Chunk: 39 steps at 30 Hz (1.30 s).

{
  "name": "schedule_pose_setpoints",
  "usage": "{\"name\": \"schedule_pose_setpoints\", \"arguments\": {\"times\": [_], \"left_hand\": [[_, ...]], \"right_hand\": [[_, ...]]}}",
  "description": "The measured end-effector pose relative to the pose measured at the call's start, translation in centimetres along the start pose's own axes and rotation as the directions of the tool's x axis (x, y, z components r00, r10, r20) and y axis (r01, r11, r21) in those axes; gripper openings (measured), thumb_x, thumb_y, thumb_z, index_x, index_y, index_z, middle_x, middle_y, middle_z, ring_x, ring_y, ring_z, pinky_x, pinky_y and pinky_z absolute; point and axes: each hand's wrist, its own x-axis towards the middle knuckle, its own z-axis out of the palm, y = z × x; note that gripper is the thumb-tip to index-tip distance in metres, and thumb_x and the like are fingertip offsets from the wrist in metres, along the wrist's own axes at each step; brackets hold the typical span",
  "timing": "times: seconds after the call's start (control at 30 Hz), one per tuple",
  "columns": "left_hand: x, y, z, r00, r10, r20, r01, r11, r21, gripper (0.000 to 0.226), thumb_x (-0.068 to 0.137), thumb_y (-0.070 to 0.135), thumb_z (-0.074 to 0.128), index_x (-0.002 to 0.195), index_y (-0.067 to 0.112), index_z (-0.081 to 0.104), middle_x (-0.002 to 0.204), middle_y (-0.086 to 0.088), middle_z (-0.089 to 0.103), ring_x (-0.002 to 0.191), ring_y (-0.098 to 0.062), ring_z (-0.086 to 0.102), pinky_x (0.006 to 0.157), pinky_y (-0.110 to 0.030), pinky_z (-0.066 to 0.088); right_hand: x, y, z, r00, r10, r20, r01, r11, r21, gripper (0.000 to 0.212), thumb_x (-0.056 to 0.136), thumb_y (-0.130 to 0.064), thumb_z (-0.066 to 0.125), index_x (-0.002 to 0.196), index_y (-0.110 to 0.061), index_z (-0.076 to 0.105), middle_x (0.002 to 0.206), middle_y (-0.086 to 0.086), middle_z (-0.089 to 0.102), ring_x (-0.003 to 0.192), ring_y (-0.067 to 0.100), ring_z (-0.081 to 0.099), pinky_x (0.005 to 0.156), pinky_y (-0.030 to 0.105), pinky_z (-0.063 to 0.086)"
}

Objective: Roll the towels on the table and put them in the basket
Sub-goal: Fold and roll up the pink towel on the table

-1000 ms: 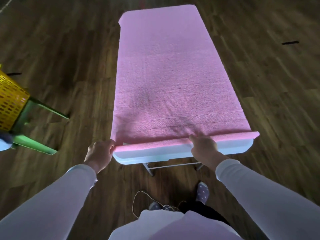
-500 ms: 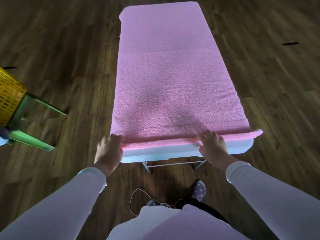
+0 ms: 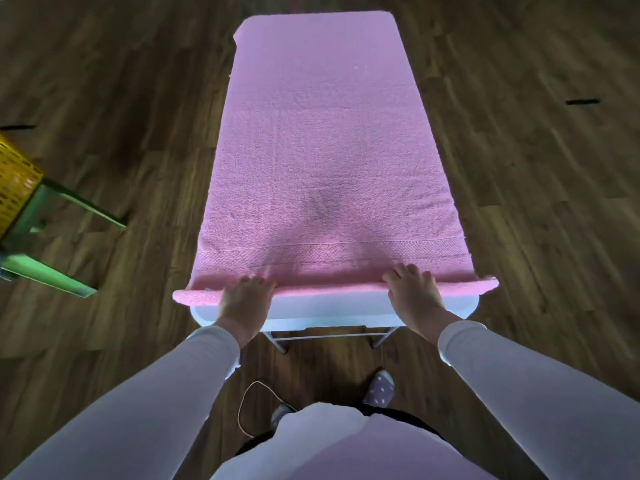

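**Pink towel spread on a narrow white table, both hands on its near edge**

A dark wood-plank floor (image 3: 121, 98) fills the room around a narrow white table (image 3: 332, 308) on metal legs. A pink towel (image 3: 322, 161) lies flat along the whole tabletop and covers it to the far end. Its near edge is turned up into a thin roll that sticks out a little past both table corners. To the left, well apart from the table, a yellow basket (image 3: 15, 181) sits on a green frame (image 3: 52, 275). A short black mark (image 3: 583, 102) is on the floor to the right.

The basket is cut off by the left border, so only one lattice corner shows, and what is in it cannot be made out. The tabletop under the towel is hidden apart from its near rim. A thin cable (image 3: 249, 410) loops on the floor by the person's feet, and its ends are out of sight.

The left hand (image 3: 244, 299) lies palm down across the roll near its left end, fingers only lightly bent over it onto the flat cloth. The right hand (image 3: 414, 292) rests on the roll towards the right end, fingers spread and nearly straight, pressing on the towel. Neither hand has the cloth pinched.
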Motion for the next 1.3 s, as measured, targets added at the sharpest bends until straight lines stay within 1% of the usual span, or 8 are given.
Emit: {"name": "schedule_pose_setpoints", "arguments": {"times": [0.13,0.2,0.37,0.53,0.63,0.97,1.13,1.3], "left_hand": [[1.5,0.6,-0.7,0.976,-0.214,-0.047,0.212,0.976,-0.047,0.03,0.089,0.015,0.062,0.118,0.02,0.052,0.102,-0.005,0.06,0.093,-0.024,0.059,0.069,-0.035,0.052],[1.8,2.5,0.1,0.988,-0.153,-0.017,0.146,0.965,-0.216,0.029,0.087,0.001,0.059,0.112,0.015,0.056,0.1,-0.007,0.06,0.089,-0.025,0.062,0.066,-0.035,0.055],[1.6,9.1,2.1,0.993,0.089,-0.08,-0.103,0.974,-0.202,0.043,0.086,0.025,0.066,0.128,0.025,0.058,0.123,-0.003,0.061,0.113,-0.03,0.057,0.095,-0.051,0.047],[3.1,10.6,1.1,0.999,0.044,0.005,-0.043,0.984,-0.175,0.039,0.098,0.041,0.045,0.136,0.038,0.047,0.143,-0.002,0.047,0.13,-0.03,0.044,0.106,-0.054,0.036],[4.3,10.2,0.8,0.998,0.047,0.037,-0.041,0.985,-0.168,0.033,0.099,0.043,0.042,0.13,0.04,0.052,0.155,0.002,0.033,0.139,-0.031,0.034,0.106,-0.058,0.037],[5.7,10.0,0.3,0.995,-0.05,0.09,0.074,0.956,-0.285,0.037,0.096,0.052,0.037,0.12,0.036,0.06,0.114,0.001,0.066,0.106,-0.024,0.06,0.087,-0.047,0.055],[5.9,10.7,-0.1,0.991,-0.089,0.098,0.111,0.96,-0.258,0.041,0.095,0.053,0.035,0.121,0.033,0.061,0.11,0.0,0.067,0.101,-0.024,0.062,0.082,-0.046,0.057],[6.1,11.5,-0.7,0.987,-0.141,0.082,0.157,0.956,-0.248,0.036,0.097,0.047,0.044,0.121,0.03,0.064,0.107,-0.002,0.068,0.1,-0.027,0.062,0.08,-0.048,0.057]], "right_hand": [[1.4,0.4,-0.6,0.997,0.071,-0.032,-0.07,0.996,0.05,0.02,0.092,-0.018,0.057,0.112,-0.02,0.058,0.108,0.003,0.062,0.096,0.026,0.056,0.074,0.038,0.043],[1.8,0.6,-0.6,0.999,0.035,0.003,-0.035,0.999,0.038,0.018,0.09,-0.013,0.057,0.106,-0.022,0.058,0.107,0.001,0.058,0.096,0.025,0.053,0.073,0.036,0.04],[2.2,0.8,0.1,1.0,-0.018,-0.01,0.019,0.992,0.125,0.028,0.089,-0.005,0.057,0.113,-0.017,0.062,0.121,0.006,0.052,0.105,0.028,0.052,0.079,0.039,0.05],[0.3,4.2,0.9,0.989,-0.142,-0.051,0.149,0.972,0.184,0.035,0.086,-0.023,0.063,0.12,-0.021,0.061,0.124,0.004,0.058,0.111,0.028,0.056,0.088,0.045,0.048],[-0.9,7.7,1.3,0.998,-0.064,0.002,0.063,0.981,0.184,0.042,0.085,-0.02,0.064,0.127,-0.022,0.057,0.13,0.002,0.055,0.116,0.026,0.054,0.093,0.046,0.046],[-4.0,17.9,3.1,0.969,0.223,0.107,-0.247,0.835,0.491,0.004,0.095,-0.026,0.058,0.098,-0.023,0.057,0.098,-0.002,0.066,0.089,0.022,0.066,0.078,0.042,0.055],[-4.2,18.7,2.7,0.987,0.052,0.149,-0.131,0.796,0.591,0.034,0.084,-0.025,0.068,0.116,-0.027,0.056,0.104,-0.015,0.059,0.087,0.005,0.06,0.074,0.029,0.053],[-3.9,19.3,3.8,0.998,0.051,-0.028,-0.03,0.859,0.51,0.01,0.088,-0.021,0.065,0.097,-0.024,0.063,0.091,-0.014,0.059,0.079,0.007,0.06,0.071,0.026,0.054]]}}
